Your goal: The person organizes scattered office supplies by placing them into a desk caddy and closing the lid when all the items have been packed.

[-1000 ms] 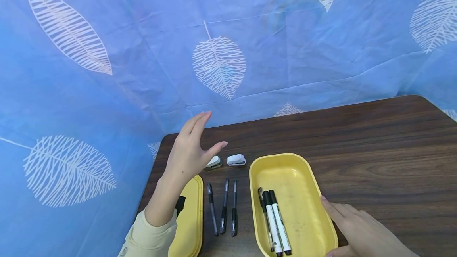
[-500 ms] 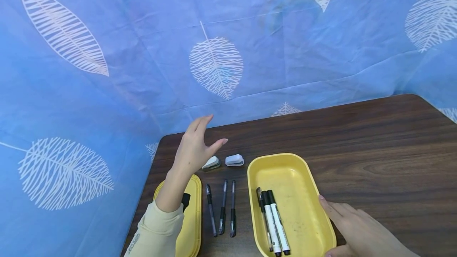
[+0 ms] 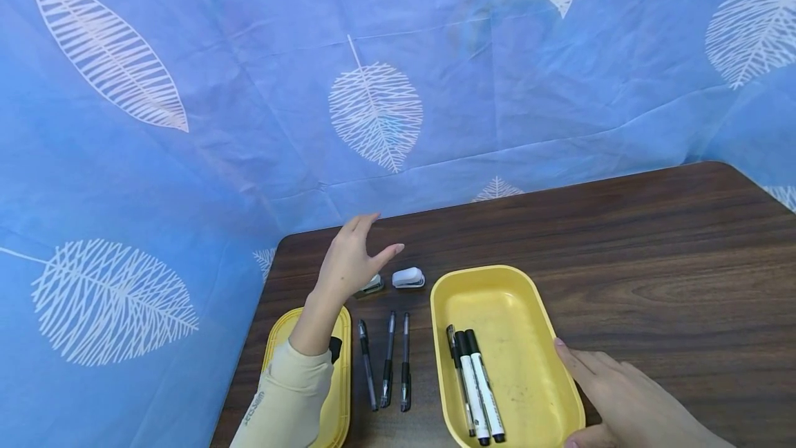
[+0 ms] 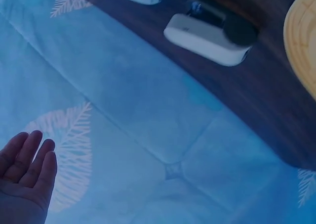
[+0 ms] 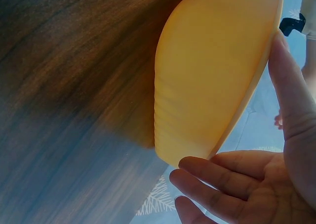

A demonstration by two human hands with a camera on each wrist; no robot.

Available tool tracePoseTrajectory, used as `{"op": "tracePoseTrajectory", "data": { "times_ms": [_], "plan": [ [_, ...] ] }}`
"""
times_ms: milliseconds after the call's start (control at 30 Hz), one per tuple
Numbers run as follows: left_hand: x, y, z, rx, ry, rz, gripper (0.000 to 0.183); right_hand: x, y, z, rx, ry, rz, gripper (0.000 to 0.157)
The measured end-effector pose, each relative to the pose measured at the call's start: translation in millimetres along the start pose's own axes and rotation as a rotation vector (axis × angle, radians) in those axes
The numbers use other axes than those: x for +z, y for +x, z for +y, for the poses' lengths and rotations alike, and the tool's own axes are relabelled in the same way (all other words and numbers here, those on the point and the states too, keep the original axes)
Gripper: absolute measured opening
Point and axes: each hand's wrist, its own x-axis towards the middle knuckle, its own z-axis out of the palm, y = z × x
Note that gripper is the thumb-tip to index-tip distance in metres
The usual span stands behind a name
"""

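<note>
Find the left hand (image 3: 347, 263) in the air beside the left stapler (image 3: 373, 287), spread wide between thumb and fingers, with hold of nothing. Find the right hand (image 3: 622, 393) at the right side of the yellow box (image 3: 525, 351), touching rim and outer wall with thumb and fingers, loosely extended rather than wrapped round.

In the head view alone, see the inside of the box, standing on the dark wooden table (image 3: 671, 261). In the right wrist view, see instead the outer wall and the palm side of the right hand. In the left wrist view, see the left stapler whole — pale top, dark base — though partly hidden behind the left hand from the head.

Count two staplers, including the right stapler (image 3: 408, 278). Count three loose pens between box and yellow lid (image 3: 340, 389): left pen (image 3: 368, 365), middle pen (image 3: 388, 359), right pen (image 3: 406, 363). Count inside the box, along its left wall, one boxed pen (image 3: 461, 379) and two white markers (image 3: 485, 389) with black caps. Count one lid, partly covered by one pale sleeve (image 3: 286, 393).
</note>
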Motion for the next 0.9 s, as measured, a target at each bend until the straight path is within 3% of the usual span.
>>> {"op": "tracePoseTrajectory", "data": {
  "times_ms": [133, 367, 567, 900],
  "plan": [
    [8.4, -1.0, -3.3, -0.052, -0.021, -0.060, 0.072, 0.5, 0.5, -0.4, 0.013, 0.009, -0.001, 0.120],
    [22.9, -5.9, -10.8, -0.075, -0.019, -0.140, 0.072, 0.0, 0.7, 3.5, -0.007, 0.023, -0.019, 0.122],
    [37.3, -11.3, -16.6, -0.084, 0.006, -0.197, 0.070, 2.5, -1.7, 5.7, -0.058, -0.030, 0.037, 0.119],
    [55.9, -12.1, -19.4, -0.112, -0.077, -0.250, 0.062, 5.5, -2.0, 5.0, -0.088, -0.060, 0.089, 0.120]
  ]
}}
